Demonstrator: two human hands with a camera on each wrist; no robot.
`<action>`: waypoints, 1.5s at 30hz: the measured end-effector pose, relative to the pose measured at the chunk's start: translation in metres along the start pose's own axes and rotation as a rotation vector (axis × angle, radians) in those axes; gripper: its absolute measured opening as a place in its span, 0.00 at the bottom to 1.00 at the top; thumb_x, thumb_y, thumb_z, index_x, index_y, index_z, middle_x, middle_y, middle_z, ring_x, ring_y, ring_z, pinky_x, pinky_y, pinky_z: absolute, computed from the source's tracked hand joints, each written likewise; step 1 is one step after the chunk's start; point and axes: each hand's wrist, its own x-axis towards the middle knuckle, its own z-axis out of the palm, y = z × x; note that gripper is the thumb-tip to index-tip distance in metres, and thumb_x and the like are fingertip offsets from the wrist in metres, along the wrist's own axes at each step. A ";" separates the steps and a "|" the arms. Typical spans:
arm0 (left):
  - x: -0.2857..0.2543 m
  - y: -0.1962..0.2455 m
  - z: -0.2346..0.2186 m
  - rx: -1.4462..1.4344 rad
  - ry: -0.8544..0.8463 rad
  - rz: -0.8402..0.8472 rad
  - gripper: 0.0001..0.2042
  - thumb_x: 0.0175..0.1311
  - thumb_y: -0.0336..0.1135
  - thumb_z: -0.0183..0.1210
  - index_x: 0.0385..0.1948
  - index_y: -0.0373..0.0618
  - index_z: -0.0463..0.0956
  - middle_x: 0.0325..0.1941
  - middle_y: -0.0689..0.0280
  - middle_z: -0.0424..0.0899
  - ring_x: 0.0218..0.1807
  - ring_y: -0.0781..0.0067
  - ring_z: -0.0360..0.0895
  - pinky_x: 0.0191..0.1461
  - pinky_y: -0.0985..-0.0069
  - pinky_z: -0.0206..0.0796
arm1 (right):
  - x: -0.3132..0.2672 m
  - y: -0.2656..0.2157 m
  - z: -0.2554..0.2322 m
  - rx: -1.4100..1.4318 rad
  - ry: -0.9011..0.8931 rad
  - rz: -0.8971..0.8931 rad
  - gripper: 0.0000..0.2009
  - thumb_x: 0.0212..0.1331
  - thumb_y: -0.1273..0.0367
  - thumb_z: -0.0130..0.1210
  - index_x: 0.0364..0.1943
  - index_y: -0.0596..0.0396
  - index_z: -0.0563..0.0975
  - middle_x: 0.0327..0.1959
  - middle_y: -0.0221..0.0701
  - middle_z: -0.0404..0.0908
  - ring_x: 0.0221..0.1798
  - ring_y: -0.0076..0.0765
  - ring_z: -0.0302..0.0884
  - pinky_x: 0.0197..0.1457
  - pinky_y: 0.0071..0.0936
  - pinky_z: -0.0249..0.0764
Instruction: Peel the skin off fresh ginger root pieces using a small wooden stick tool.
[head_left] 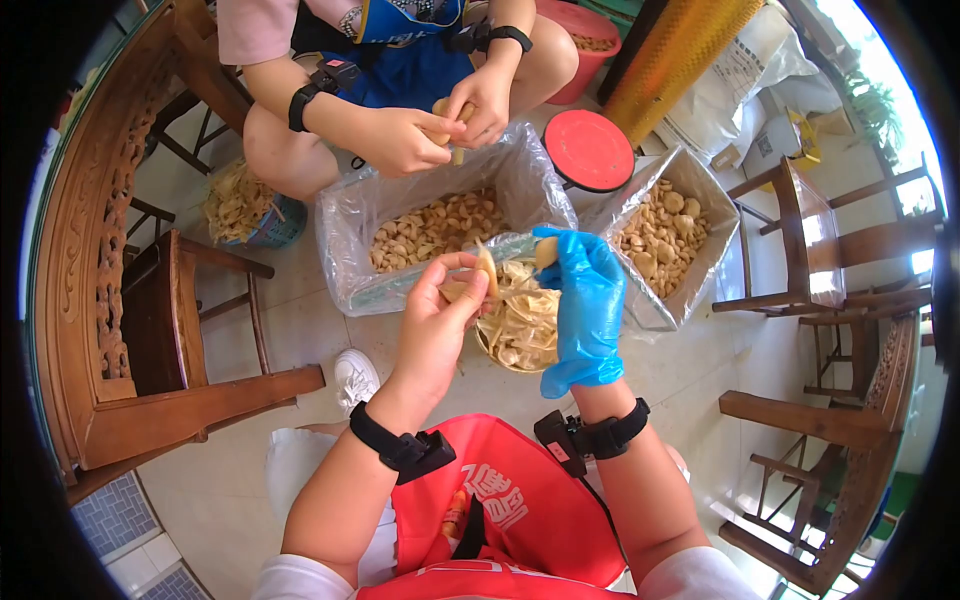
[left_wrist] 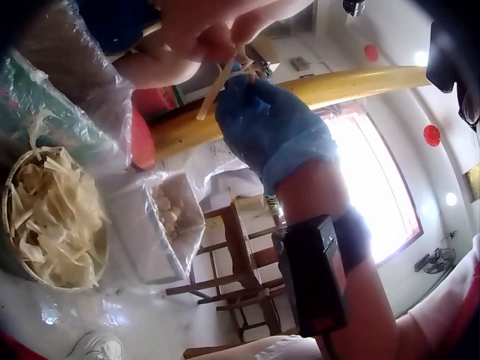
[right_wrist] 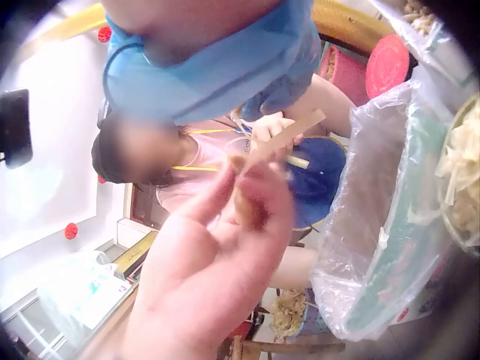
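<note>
A: Which object occupied the centre of the view?

B: A pale piece (head_left: 487,272), pinched between the thumb and fingers of the bare left hand (head_left: 432,315). A flat pale strip (right_wrist: 285,140) projected from near those fingertips in the right-wrist view.

A: And the right hand (head_left: 588,305)?

B: Covered by a blue glove, it held a rounded piece (head_left: 546,252) at its fingertips, near the left hand.

A: What lay below?

B: The hands were raised over a round bin (left_wrist: 28,268) heaped with pale peelings (left_wrist: 60,217). Just beyond it stood a large tub (head_left: 350,250) lined with clear plastic, in which cut pieces (head_left: 440,230) covered the bottom. To its right in the head view was a second lined container (head_left: 718,240) holding further pieces (head_left: 665,235); a round red lid (head_left: 588,150) lay near both.

A: What appeared farther out?

B: Across the large tub sat another person, whose hands (head_left: 405,142) held a similar piece. A blue basket (head_left: 283,222) of peelings stood at that person's side, a pink bucket (head_left: 578,78) at the other. Wooden chairs (head_left: 808,235) flanked the scene on the tiled floor (head_left: 670,385).
</note>
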 end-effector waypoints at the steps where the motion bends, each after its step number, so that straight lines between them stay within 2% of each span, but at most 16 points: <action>1: 0.000 0.001 0.002 0.052 -0.021 0.013 0.09 0.65 0.32 0.54 0.45 0.47 0.70 0.39 0.71 0.75 0.40 0.83 0.71 0.44 0.84 0.64 | -0.001 0.003 0.002 0.018 -0.037 0.020 0.09 0.65 0.66 0.49 0.35 0.58 0.76 0.34 0.28 0.79 0.30 0.18 0.70 0.36 0.19 0.70; 8: -0.001 -0.001 0.007 0.167 -0.077 -0.015 0.09 0.58 0.32 0.61 0.32 0.49 0.67 0.27 0.74 0.73 0.29 0.85 0.70 0.35 0.85 0.61 | -0.011 0.011 0.011 -0.085 -0.084 0.048 0.09 0.64 0.67 0.50 0.37 0.59 0.77 0.31 0.27 0.78 0.32 0.19 0.70 0.36 0.19 0.69; 13: -0.002 -0.001 0.011 0.294 -0.029 -0.004 0.12 0.56 0.29 0.62 0.36 0.39 0.68 0.25 0.69 0.76 0.25 0.84 0.73 0.28 0.85 0.64 | -0.015 0.012 0.012 -0.137 -0.100 0.051 0.08 0.63 0.68 0.51 0.37 0.59 0.77 0.29 0.27 0.78 0.29 0.19 0.70 0.33 0.21 0.69; 15: -0.001 -0.005 0.009 0.325 -0.022 0.030 0.11 0.57 0.28 0.61 0.38 0.37 0.69 0.25 0.69 0.76 0.25 0.84 0.73 0.27 0.85 0.63 | -0.013 0.019 0.011 -0.236 -0.050 -0.066 0.08 0.62 0.69 0.52 0.35 0.60 0.77 0.27 0.27 0.77 0.27 0.19 0.69 0.31 0.22 0.69; 21: 0.001 -0.004 0.007 0.343 -0.035 0.072 0.11 0.56 0.25 0.58 0.40 0.35 0.71 0.24 0.69 0.76 0.24 0.85 0.71 0.26 0.85 0.62 | -0.011 0.021 0.008 -0.374 0.007 -0.081 0.08 0.62 0.69 0.51 0.32 0.60 0.76 0.25 0.27 0.76 0.27 0.19 0.68 0.30 0.22 0.67; 24: 0.001 -0.010 -0.004 0.491 -0.046 0.073 0.11 0.55 0.24 0.57 0.41 0.36 0.72 0.24 0.70 0.75 0.25 0.86 0.70 0.27 0.85 0.61 | -0.008 0.015 0.009 -0.106 0.099 -0.153 0.08 0.62 0.69 0.51 0.30 0.60 0.75 0.24 0.28 0.76 0.26 0.19 0.67 0.29 0.23 0.67; 26: 0.001 -0.015 -0.009 0.624 -0.046 0.088 0.11 0.55 0.24 0.57 0.41 0.37 0.73 0.24 0.71 0.74 0.25 0.86 0.70 0.27 0.85 0.61 | 0.001 -0.002 0.003 -0.147 0.167 -0.146 0.08 0.62 0.70 0.50 0.28 0.60 0.74 0.22 0.29 0.75 0.25 0.19 0.66 0.29 0.24 0.66; 28: 0.001 -0.018 -0.011 0.640 -0.052 0.095 0.13 0.58 0.26 0.58 0.45 0.39 0.72 0.27 0.72 0.75 0.26 0.88 0.69 0.28 0.87 0.61 | 0.009 -0.011 -0.014 -0.520 0.174 -0.172 0.08 0.60 0.70 0.51 0.29 0.61 0.75 0.21 0.30 0.76 0.24 0.20 0.66 0.29 0.25 0.67; 29: 0.001 -0.017 -0.010 0.643 -0.054 0.096 0.13 0.58 0.26 0.58 0.45 0.39 0.72 0.27 0.72 0.75 0.26 0.88 0.69 0.28 0.87 0.61 | 0.013 -0.008 -0.025 -0.741 0.111 -0.077 0.08 0.59 0.69 0.53 0.30 0.61 0.77 0.22 0.32 0.78 0.25 0.21 0.68 0.30 0.28 0.68; 32: -0.001 -0.013 -0.007 0.503 0.000 0.163 0.13 0.58 0.28 0.59 0.45 0.40 0.72 0.28 0.72 0.75 0.26 0.89 0.68 0.29 0.87 0.60 | 0.015 0.016 -0.032 -0.729 0.008 0.091 0.07 0.56 0.69 0.55 0.31 0.61 0.78 0.24 0.34 0.80 0.26 0.22 0.71 0.32 0.28 0.70; 34: -0.001 -0.004 -0.004 0.491 0.059 0.152 0.12 0.58 0.28 0.59 0.43 0.39 0.72 0.26 0.69 0.76 0.29 0.86 0.71 0.32 0.85 0.63 | 0.014 0.019 -0.019 -0.580 -0.037 -0.018 0.10 0.57 0.69 0.56 0.38 0.62 0.78 0.29 0.36 0.81 0.31 0.24 0.75 0.38 0.26 0.72; 36: 0.001 -0.005 -0.005 0.505 0.051 0.166 0.13 0.57 0.27 0.59 0.44 0.40 0.71 0.27 0.69 0.77 0.29 0.85 0.72 0.32 0.85 0.63 | 0.014 0.016 -0.007 -0.218 -0.069 -0.119 0.14 0.58 0.67 0.56 0.45 0.63 0.76 0.36 0.36 0.82 0.38 0.27 0.77 0.44 0.25 0.72; 39: 0.003 -0.007 -0.004 0.471 0.046 0.203 0.17 0.56 0.26 0.61 0.47 0.40 0.68 0.27 0.68 0.77 0.29 0.85 0.72 0.32 0.84 0.64 | 0.008 0.020 -0.006 -0.260 -0.160 -0.098 0.17 0.60 0.65 0.56 0.49 0.63 0.74 0.40 0.37 0.81 0.41 0.29 0.76 0.47 0.26 0.72; 40: 0.004 -0.011 -0.006 0.470 0.050 0.221 0.20 0.56 0.26 0.61 0.49 0.40 0.65 0.27 0.67 0.77 0.30 0.84 0.73 0.32 0.84 0.64 | 0.005 0.019 -0.006 -0.260 -0.159 -0.099 0.17 0.60 0.65 0.56 0.49 0.63 0.74 0.40 0.37 0.81 0.41 0.29 0.76 0.47 0.26 0.72; 43: 0.003 -0.013 -0.005 0.494 0.048 0.254 0.23 0.55 0.25 0.61 0.51 0.40 0.60 0.28 0.65 0.77 0.29 0.82 0.74 0.32 0.82 0.65 | 0.000 0.010 -0.002 -0.412 -0.375 0.176 0.17 0.57 0.63 0.58 0.44 0.64 0.77 0.34 0.35 0.81 0.36 0.27 0.76 0.42 0.26 0.72; 45: 0.001 -0.012 -0.003 0.518 0.043 0.269 0.24 0.54 0.25 0.61 0.51 0.41 0.59 0.28 0.64 0.77 0.29 0.81 0.74 0.33 0.81 0.66 | -0.003 0.000 0.002 -0.545 -0.422 0.213 0.16 0.56 0.64 0.59 0.41 0.64 0.78 0.33 0.34 0.81 0.35 0.26 0.75 0.40 0.26 0.72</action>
